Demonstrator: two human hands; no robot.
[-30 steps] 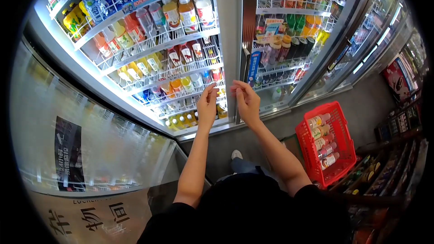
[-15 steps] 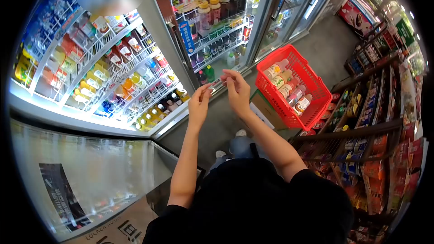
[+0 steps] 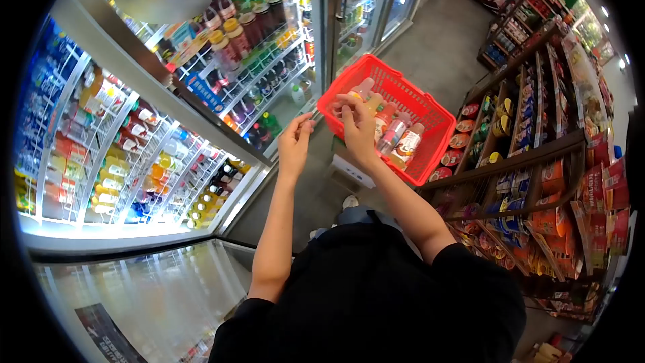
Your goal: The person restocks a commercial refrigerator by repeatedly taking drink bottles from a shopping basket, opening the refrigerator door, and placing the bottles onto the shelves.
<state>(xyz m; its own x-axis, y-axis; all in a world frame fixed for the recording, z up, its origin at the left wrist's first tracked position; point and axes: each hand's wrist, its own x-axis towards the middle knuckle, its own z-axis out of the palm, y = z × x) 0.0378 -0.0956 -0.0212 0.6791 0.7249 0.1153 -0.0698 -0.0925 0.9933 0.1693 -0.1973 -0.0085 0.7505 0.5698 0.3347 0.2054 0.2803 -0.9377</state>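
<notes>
My right hand is in front of the near left side of a red plastic shopping basket. Its fingers are loosely bent and apart, with nothing visible in them; whether they touch the basket or a bottle I cannot tell. Several drink bottles with pale caps and printed labels lie side by side in the basket. To the left, my left hand hovers between the basket and the fridge, fingers half curled and apart, apparently holding nothing.
On the left a lit drinks fridge holds rows of bottles, its glass door swung open towards me. Another glass-fronted cooler stands ahead. Snack shelves line the right side. Below the basket is a box on the grey floor.
My view has turned to the right, so the fridge and basket sit further left. My right hand now overlaps the basket's near side; before, it was apart from it.
</notes>
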